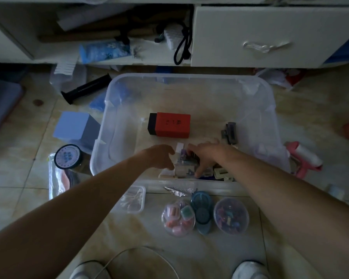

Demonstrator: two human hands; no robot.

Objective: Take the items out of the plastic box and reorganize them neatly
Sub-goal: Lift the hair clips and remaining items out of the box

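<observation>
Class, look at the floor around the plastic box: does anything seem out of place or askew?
Yes. A black tube lies tipped on its side left of the plastic box, and a crumpled foil scrap sits loose beside the near rim. A black cord dangles off the shelf.

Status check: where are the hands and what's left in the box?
Both hands in the plastic box, left hand and right hand gripping a stack of small packets at the near wall. Red box and dark clip remain inside. Nothing blocking.
</observation>
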